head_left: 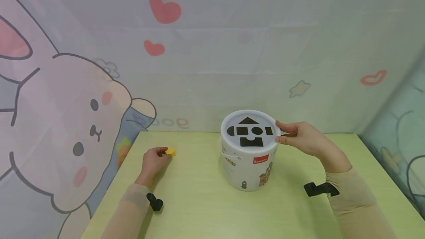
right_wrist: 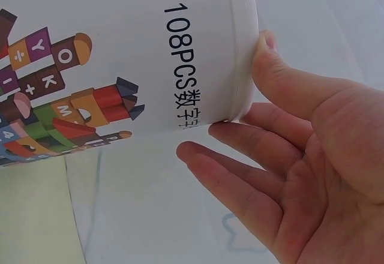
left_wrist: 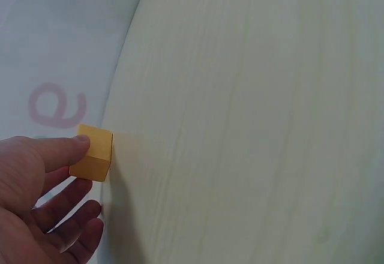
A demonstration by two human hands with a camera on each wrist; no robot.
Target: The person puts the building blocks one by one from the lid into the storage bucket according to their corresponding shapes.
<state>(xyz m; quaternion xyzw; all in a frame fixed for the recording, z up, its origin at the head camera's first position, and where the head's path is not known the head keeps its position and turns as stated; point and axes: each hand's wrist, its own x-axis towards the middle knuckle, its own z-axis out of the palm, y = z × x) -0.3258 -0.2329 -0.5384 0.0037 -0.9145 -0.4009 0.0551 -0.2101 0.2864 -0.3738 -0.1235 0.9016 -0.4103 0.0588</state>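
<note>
My left hand [head_left: 154, 162] pinches a small yellow block [head_left: 170, 152] above the left part of the table. In the left wrist view the thumb lies over the yellow block [left_wrist: 93, 153], with fingers beneath it and the other fingers loosely bent. A white bucket [head_left: 247, 169] stands upright on the table, its lid [head_left: 236, 121] on top showing several dark shape-cut holes. My right hand [head_left: 305, 139] holds the right side of the lid's rim between thumb and fingers. Coloured building blocks are printed on the bucket [right_wrist: 204, 24] in the right wrist view.
The pale yellow-green table [head_left: 192, 202] ends at a cloth backdrop [head_left: 219, 84] printed with hearts and a large rabbit. A white handle [head_left: 229, 155] hangs on the bucket's side. A dark cable [head_left: 409, 180] loops beyond the table's right edge.
</note>
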